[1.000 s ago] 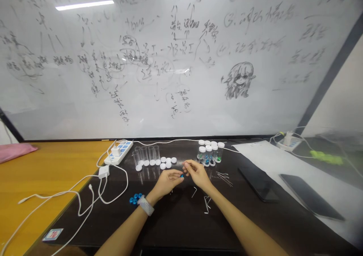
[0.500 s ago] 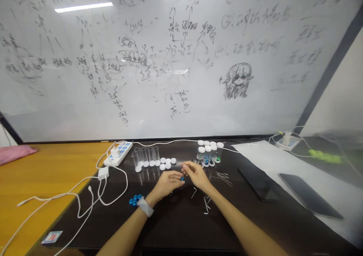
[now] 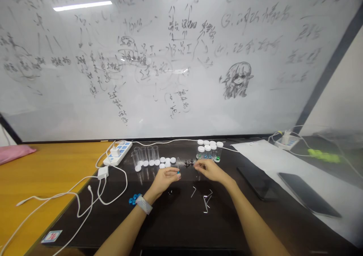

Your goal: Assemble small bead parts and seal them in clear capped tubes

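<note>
My left hand (image 3: 166, 178) pinches a small blue metal piece (image 3: 178, 172) between thumb and fingertips. A thin silver wire (image 3: 178, 162) with a bent top stands upright from that piece. To the right, my right hand (image 3: 211, 169) is held low with its fingers drawn together; anything between the fingertips is too small to make out. Just left of those fingertips lie several small dark branched pieces (image 3: 188, 163). Several blue metal pieces (image 3: 134, 199) lie beside my left wrist. Bent silver hex keys (image 3: 206, 203) rest on the dark table (image 3: 181, 225) between my forearms.
Clear tubes (image 3: 146, 155) and white caps (image 3: 168, 160) stand behind my left hand. Capped tubes (image 3: 208, 152) with small coloured pieces are at the back right. A power strip (image 3: 120, 153) with white cables is on the left; dark phones (image 3: 307, 193) lie right.
My right hand has left the blue piece and moved right, beside the dark branched pieces. My left hand has shifted slightly left, still holding the blue piece, whose upright wire now shows.
</note>
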Motion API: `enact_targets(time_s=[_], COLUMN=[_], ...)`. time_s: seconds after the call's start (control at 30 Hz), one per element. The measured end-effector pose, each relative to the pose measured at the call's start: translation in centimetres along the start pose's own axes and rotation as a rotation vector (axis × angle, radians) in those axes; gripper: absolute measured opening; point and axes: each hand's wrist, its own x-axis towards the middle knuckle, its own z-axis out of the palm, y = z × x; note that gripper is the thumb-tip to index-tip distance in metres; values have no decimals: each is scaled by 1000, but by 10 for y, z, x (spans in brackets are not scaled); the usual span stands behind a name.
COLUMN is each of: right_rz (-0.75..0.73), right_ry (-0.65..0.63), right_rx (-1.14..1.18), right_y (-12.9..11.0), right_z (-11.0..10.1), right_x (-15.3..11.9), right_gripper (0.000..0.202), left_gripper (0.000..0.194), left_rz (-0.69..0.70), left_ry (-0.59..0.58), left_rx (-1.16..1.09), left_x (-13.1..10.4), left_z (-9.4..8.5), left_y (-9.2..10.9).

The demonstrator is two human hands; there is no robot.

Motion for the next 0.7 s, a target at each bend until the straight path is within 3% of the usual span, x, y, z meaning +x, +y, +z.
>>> enact_targets(time_s=[0.07,0.13,0.3,0.7], right_rz=[61,98,78,160], right_ry=[-158,-232,-233,-227], right_rx=[-44,-84,-169,-368], right_y=[12,19,20,-2], right_z=[-5,-4,3,11], right_x=[-5,-8,-7,-5], right_gripper=[13,11,13,11], left_gripper=[47,48,51,49], left_rz=[3,-2,-22,-27], left_ry=[2,4,21,29], left_rx=[-7,-15,-35,-16], left_x=[0,-1,-2,-4], left_z=[0,1,2,4], left_y=[0,0,0,3])
